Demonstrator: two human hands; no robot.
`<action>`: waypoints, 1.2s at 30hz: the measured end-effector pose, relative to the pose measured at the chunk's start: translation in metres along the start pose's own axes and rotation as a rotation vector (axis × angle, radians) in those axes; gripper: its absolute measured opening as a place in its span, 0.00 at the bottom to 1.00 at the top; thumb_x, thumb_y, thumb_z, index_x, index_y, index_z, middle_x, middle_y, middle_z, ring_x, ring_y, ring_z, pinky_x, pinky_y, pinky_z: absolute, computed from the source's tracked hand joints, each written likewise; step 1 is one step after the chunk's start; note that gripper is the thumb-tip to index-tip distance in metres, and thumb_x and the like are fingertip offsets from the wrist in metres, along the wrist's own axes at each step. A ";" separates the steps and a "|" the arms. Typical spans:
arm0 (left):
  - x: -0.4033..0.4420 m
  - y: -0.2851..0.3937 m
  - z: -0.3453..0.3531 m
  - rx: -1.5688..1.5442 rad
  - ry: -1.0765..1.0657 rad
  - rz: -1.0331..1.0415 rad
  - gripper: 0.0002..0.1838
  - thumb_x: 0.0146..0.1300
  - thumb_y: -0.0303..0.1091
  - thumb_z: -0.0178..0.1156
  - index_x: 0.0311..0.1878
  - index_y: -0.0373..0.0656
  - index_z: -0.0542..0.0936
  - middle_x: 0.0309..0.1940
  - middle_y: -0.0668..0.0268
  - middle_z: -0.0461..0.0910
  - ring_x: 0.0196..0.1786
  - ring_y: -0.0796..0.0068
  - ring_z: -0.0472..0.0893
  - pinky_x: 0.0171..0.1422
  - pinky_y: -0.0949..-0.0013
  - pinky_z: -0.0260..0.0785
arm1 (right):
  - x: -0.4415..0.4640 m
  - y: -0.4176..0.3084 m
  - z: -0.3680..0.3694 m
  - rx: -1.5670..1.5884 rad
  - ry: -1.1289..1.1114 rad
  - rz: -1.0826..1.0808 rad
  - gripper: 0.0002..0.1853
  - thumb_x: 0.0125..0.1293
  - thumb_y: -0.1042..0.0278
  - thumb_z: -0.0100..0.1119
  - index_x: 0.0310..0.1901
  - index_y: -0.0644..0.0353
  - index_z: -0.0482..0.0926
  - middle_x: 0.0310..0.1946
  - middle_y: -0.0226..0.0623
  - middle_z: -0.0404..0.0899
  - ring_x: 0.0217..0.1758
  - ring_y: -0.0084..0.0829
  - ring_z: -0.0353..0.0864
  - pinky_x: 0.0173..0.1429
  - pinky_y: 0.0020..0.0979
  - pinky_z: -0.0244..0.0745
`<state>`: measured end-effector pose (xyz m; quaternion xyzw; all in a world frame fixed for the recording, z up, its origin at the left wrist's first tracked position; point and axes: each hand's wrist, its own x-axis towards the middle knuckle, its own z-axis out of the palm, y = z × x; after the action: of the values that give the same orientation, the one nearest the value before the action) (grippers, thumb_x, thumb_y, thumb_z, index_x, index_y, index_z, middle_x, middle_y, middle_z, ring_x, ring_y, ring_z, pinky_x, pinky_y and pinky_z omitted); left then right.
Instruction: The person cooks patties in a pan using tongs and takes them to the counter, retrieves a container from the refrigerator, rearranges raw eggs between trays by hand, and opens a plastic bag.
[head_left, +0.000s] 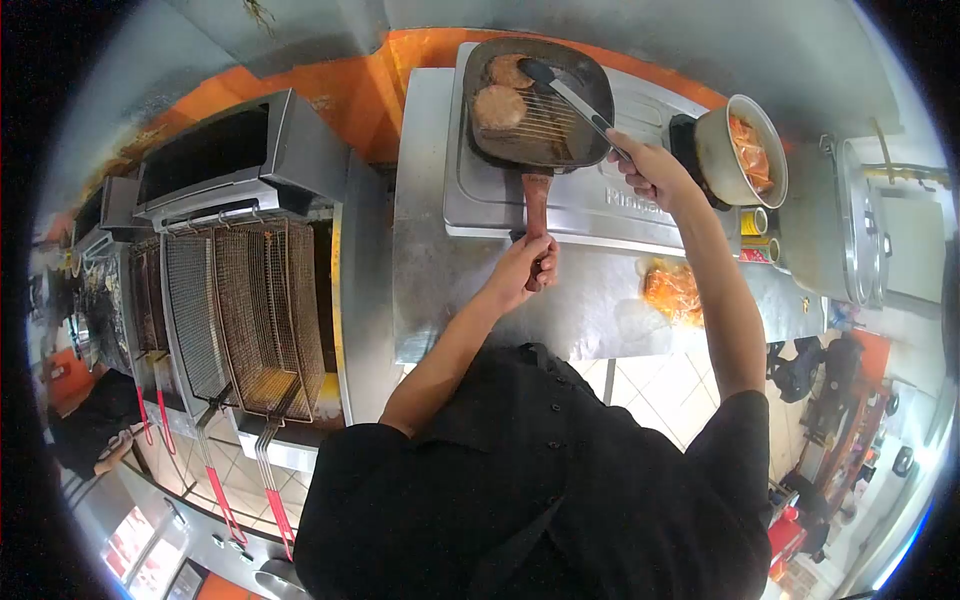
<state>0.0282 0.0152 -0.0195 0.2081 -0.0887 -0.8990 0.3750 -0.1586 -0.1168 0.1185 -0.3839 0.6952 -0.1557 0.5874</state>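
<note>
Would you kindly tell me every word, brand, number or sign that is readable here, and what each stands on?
"Rinn…", on the front of the stove; its last letters are unclear.
Labels on the two cans near the pot: too small and blurred to read.

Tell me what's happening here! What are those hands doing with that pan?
The person's left hand holds the brown handle of a square grill pan on the stove. Two round patties lie in it. The right hand holds tongs, their black end at the farther patty; whether they grip it is hard to tell. To the right stands a pot with orange food inside, and more lies bagged on the counter.
</note>
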 end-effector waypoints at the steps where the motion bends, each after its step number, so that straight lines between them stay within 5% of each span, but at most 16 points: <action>1: 0.000 0.000 0.000 -0.006 0.001 -0.007 0.10 0.67 0.40 0.48 0.37 0.43 0.67 0.20 0.72 0.64 0.20 0.81 0.64 0.29 0.74 0.59 | 0.001 0.002 0.001 0.000 -0.004 0.003 0.23 0.61 0.43 0.53 0.33 0.60 0.73 0.12 0.16 0.54 0.10 0.12 0.49 0.13 0.19 0.41; 4: -0.001 0.001 0.002 -0.008 0.015 -0.009 0.10 0.67 0.40 0.48 0.37 0.43 0.67 0.21 0.72 0.65 0.21 0.80 0.64 0.29 0.74 0.60 | 0.002 0.010 0.002 0.015 0.019 -0.064 0.23 0.60 0.42 0.53 0.31 0.59 0.74 0.12 0.16 0.56 0.10 0.12 0.49 0.15 0.20 0.41; 6: -0.002 0.000 0.001 -0.004 0.024 -0.005 0.11 0.67 0.40 0.48 0.37 0.42 0.67 0.21 0.71 0.66 0.21 0.80 0.65 0.29 0.74 0.60 | 0.001 0.017 -0.005 -0.319 0.291 -0.291 0.27 0.59 0.42 0.55 0.25 0.65 0.75 0.15 0.29 0.71 0.15 0.29 0.69 0.21 0.30 0.63; 7: -0.001 0.000 0.001 0.002 0.024 -0.003 0.11 0.67 0.40 0.48 0.37 0.42 0.67 0.22 0.71 0.66 0.21 0.79 0.65 0.29 0.74 0.60 | -0.002 0.017 -0.009 -0.320 0.289 -0.290 0.27 0.59 0.42 0.55 0.25 0.65 0.75 0.15 0.29 0.71 0.15 0.29 0.69 0.21 0.30 0.63; 10: -0.001 -0.002 0.000 0.013 0.038 -0.009 0.11 0.67 0.40 0.47 0.38 0.42 0.68 0.21 0.70 0.66 0.22 0.78 0.66 0.30 0.73 0.61 | -0.036 0.009 -0.011 -0.838 0.641 -0.466 0.24 0.59 0.45 0.55 0.27 0.64 0.75 0.19 0.50 0.76 0.23 0.52 0.75 0.29 0.43 0.69; 17: -0.003 0.002 0.006 -0.082 0.039 -0.028 0.12 0.68 0.42 0.45 0.37 0.44 0.68 0.20 0.72 0.64 0.19 0.81 0.63 0.26 0.75 0.58 | -0.062 0.023 0.022 -1.265 0.765 -0.556 0.19 0.59 0.49 0.55 0.31 0.60 0.72 0.21 0.46 0.78 0.26 0.48 0.79 0.30 0.44 0.74; 36: 0.008 -0.003 0.020 0.062 0.230 0.128 0.14 0.67 0.44 0.49 0.32 0.44 0.66 0.15 0.77 0.57 0.15 0.84 0.56 0.24 0.76 0.52 | -0.094 0.033 0.006 -0.908 0.644 -0.407 0.26 0.58 0.46 0.56 0.25 0.68 0.73 0.20 0.55 0.75 0.29 0.54 0.76 0.33 0.46 0.69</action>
<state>0.0125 0.0117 -0.0053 0.3153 -0.0857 -0.8401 0.4329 -0.1628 -0.0264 0.1599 -0.6560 0.7478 -0.0609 0.0823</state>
